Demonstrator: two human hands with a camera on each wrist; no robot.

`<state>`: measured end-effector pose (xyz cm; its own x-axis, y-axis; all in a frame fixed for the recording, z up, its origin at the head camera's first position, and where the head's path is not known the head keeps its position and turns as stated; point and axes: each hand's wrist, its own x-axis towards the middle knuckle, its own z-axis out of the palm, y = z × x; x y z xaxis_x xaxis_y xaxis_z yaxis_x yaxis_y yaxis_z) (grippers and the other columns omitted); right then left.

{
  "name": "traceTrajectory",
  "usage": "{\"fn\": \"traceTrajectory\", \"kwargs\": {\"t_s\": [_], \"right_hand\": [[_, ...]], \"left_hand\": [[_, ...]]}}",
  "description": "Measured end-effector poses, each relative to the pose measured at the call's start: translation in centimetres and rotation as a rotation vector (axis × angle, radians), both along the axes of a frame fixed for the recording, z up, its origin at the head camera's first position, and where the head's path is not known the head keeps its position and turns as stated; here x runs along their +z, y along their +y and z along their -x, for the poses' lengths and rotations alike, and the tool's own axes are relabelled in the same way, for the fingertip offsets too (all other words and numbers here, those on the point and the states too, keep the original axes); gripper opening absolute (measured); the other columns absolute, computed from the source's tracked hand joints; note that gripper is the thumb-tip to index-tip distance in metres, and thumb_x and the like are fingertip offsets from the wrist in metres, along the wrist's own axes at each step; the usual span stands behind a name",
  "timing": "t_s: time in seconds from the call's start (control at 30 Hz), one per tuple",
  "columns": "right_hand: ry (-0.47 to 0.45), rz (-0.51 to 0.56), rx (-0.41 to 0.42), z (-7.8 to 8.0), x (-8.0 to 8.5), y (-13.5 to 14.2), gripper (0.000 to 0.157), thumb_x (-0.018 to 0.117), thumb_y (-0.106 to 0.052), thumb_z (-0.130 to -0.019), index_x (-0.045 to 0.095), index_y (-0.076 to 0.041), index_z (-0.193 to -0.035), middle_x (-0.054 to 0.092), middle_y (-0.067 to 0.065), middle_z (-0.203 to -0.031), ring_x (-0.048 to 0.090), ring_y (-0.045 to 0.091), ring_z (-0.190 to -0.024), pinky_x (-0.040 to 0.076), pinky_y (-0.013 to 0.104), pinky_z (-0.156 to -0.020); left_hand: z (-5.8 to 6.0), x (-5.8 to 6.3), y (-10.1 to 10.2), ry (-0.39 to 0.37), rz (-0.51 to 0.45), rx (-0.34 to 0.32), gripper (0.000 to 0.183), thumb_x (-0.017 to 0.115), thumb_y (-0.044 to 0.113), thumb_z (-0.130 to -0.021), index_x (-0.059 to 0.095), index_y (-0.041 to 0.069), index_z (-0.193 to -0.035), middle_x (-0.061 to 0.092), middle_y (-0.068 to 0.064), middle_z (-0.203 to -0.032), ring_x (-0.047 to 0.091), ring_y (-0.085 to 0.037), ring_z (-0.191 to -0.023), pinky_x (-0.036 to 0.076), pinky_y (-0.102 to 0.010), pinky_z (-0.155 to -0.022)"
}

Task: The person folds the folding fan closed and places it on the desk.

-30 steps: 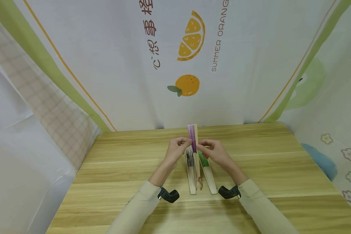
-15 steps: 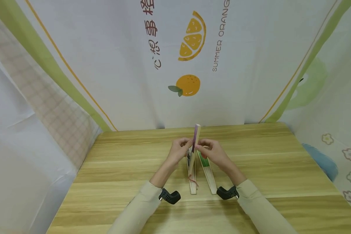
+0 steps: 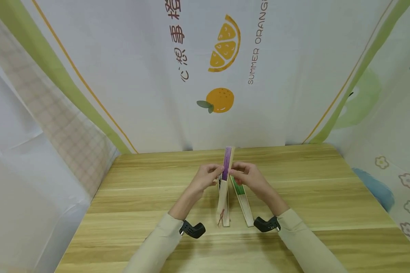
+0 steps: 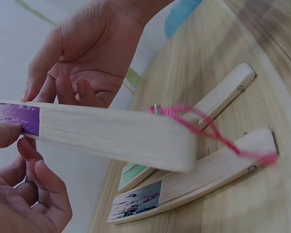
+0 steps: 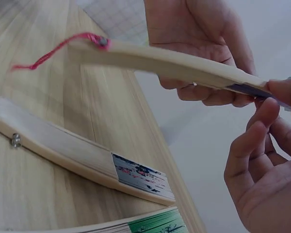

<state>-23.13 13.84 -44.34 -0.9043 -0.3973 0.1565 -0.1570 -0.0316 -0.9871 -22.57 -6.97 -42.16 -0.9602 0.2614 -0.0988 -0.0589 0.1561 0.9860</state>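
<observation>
A folded hand fan [image 3: 227, 163], purple at its upper part with pale wooden ribs below, is held upright between both hands over the table. My left hand [image 3: 204, 177] pinches its purple part from the left. From the right, my right hand [image 3: 251, 176] pinches its edge at the same height. A pink-red cord [image 4: 216, 133] dangles from the rivet end. Beneath lie two more folded fans: one with a grey, dark-patterned section [image 5: 143, 172], partly hidden by the held fan in the head view, and one with a green section [image 3: 238, 189].
The wood-grain table [image 3: 328, 197] runs back to a white cloth [image 3: 150, 113] printed with oranges and lettering. Patterned cloths hang at both sides. A black camera mount [image 3: 193, 229] is strapped to each wrist.
Turning in my fingers, the purple fan goes from nearly edge-on half a second ago to showing its broad side. Its corded lower end has swung left. The two fans on the table stay put.
</observation>
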Motion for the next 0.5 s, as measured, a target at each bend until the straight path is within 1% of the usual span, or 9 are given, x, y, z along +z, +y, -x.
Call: {"fn": "traceTrajectory", "kwargs": {"t_s": [0.13,0.23,0.3,0.4,0.47,0.5], "right_hand": [[0.004,-0.007,-0.022,-0.1,0.0,-0.4,0.025,0.068,-0.014,-0.1,0.067,0.006,-0.113,0.06,0.009,-0.085,0.05,0.015,-0.065,0.044,0.029,-0.059],[0.026,-0.04,-0.072,-0.1,-0.2,-1.0,0.022,0.069,-0.012,-0.099,0.069,0.006,-0.111,0.064,0.013,-0.09,0.052,0.014,-0.065,0.046,0.029,-0.059],[0.039,-0.067,-0.105,-0.1,-0.4,-1.4,0.02,0.07,-0.012,-0.098,0.07,0.005,-0.109,0.065,0.018,-0.092,0.053,0.016,-0.065,0.046,0.029,-0.058],[0.06,-0.103,-0.138,-0.2,-0.7,-2.1,0.019,0.072,-0.012,-0.097,0.072,0.004,-0.107,0.066,0.025,-0.095,0.055,0.022,-0.065,0.047,0.031,-0.057],[0.072,-0.124,-0.15,-0.2,-0.9,-2.6,0.019,0.072,-0.013,-0.097,0.073,0.003,-0.106,0.067,0.025,-0.096,0.057,0.027,-0.066,0.049,0.031,-0.058],[0.081,-0.132,-0.153,-0.2,-1.0,-2.8,0.019,0.072,-0.013,-0.097,0.073,0.004,-0.106,0.068,0.023,-0.096,0.058,0.03,-0.067,0.049,0.032,-0.057]], "left_hand": [[-0.3,-0.2,-0.7,0.009,0.01,0.011,0.029,0.062,0.022,-0.104,0.071,-0.002,-0.117,0.066,-0.008,-0.115,0.054,-0.026,-0.107,0.05,-0.034,-0.077],[-0.5,-0.6,-1.1,0.037,0.021,0.039,0.026,0.064,0.02,-0.103,0.072,-0.003,-0.112,0.067,-0.007,-0.106,0.055,-0.023,-0.097,0.048,-0.031,-0.073],[-0.7,-0.8,-1.4,0.061,0.03,0.059,0.024,0.064,0.019,-0.102,0.073,-0.003,-0.108,0.067,-0.006,-0.099,0.054,-0.018,-0.089,0.046,-0.03,-0.07],[-0.9,-1.0,-1.9,0.082,0.039,0.089,0.021,0.065,0.016,-0.101,0.073,-0.003,-0.104,0.061,-0.004,-0.086,0.048,-0.013,-0.077,0.044,-0.028,-0.067],[-1.1,-1.2,-2.2,0.098,0.049,0.109,0.021,0.065,0.016,-0.101,0.073,-0.004,-0.101,0.055,-0.002,-0.078,0.044,-0.012,-0.071,0.043,-0.027,-0.063],[-1.2,-1.3,-2.3,0.096,0.051,0.123,0.02,0.066,0.016,-0.101,0.073,-0.003,-0.1,0.053,-0.001,-0.077,0.043,-0.011,-0.069,0.042,-0.026,-0.062]]}}
